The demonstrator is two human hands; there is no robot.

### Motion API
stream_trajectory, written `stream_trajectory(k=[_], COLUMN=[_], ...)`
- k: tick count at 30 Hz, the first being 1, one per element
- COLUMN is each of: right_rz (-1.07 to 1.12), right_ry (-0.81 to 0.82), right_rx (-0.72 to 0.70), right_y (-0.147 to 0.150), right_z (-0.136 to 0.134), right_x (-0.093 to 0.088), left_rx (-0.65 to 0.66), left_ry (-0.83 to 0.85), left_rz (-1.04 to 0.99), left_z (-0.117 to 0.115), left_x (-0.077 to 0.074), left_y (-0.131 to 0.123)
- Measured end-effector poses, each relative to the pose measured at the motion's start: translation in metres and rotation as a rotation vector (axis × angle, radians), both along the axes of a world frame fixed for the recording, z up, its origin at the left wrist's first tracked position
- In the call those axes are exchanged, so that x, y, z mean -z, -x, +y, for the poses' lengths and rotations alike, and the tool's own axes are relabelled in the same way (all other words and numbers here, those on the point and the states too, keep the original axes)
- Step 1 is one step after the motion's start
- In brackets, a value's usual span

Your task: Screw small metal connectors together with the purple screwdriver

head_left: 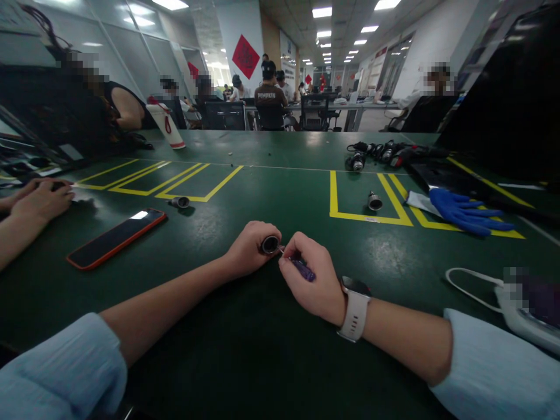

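Note:
My left hand (pixel 249 248) is closed round a small metal cylinder (pixel 270 244), its dark, hollow round end facing me. In my right hand (pixel 315 280) is a small screwdriver (pixel 303 269) with a purple handle, pinched between thumb and fingers. Its thin tip meets the rim of the cylinder; whether it sits in a screw is too small to tell. Both hands are close together above the green table (pixel 219 344). A similar metal cylinder (pixel 375 201) lies farther off to the right, inside a yellow-taped box, and another (pixel 179 202) lies to the left.
An orange-cased phone (pixel 117 238) lies at left, near another person's hands (pixel 41 198). A blue glove (pixel 464 211), tangled black cables with connectors (pixel 385 153) and a strapped white item (pixel 511 309) are at right. A white cup (pixel 167 125) stands at the back.

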State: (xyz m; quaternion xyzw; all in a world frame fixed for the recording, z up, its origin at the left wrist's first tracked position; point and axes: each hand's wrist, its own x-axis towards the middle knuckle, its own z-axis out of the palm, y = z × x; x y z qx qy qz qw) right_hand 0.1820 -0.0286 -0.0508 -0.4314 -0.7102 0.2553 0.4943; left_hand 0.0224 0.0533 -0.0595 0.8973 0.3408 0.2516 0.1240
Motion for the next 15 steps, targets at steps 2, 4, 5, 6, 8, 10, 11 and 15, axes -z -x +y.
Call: stream_trajectory(k=[2,4,5,6,8,10,11,15], right_rz=[0.036,0.106,0.149,0.195,0.273,0.298,0.287,0.164], right_ry=[0.019,0.050,0.066,0.080,0.105,0.115,0.107,0.028], right_rx=[0.013,0.016,0.015,0.012,-0.001,-0.021,-0.028,-0.026], right_y=[0.003,0.006,0.007,0.008,0.011,0.013,0.013,0.010], right_z=[0.002,0.006,0.008,0.009,0.013,0.015,0.016,0.020], right_x=[-0.001,-0.002,-0.002,-0.002,-0.003,-0.003,-0.003,-0.001], left_rx=[0.003,0.008,0.010,0.013,0.025,0.043,0.050,0.055], left_ry=[0.046,0.124,0.164,0.201,0.254,0.282,0.290,0.308], left_rz=[-0.037,-0.083,-0.099,-0.108,-0.106,-0.090,-0.083,-0.100], left_z=[0.000,0.000,0.000,0.000,-0.001,-0.001,-0.001,-0.003], left_x=[-0.001,-0.001,-0.001,-0.001,-0.002,-0.002,-0.002,-0.004], left_y=[-0.001,-0.002,-0.002,-0.002,-0.002,-0.002,-0.002,-0.002])
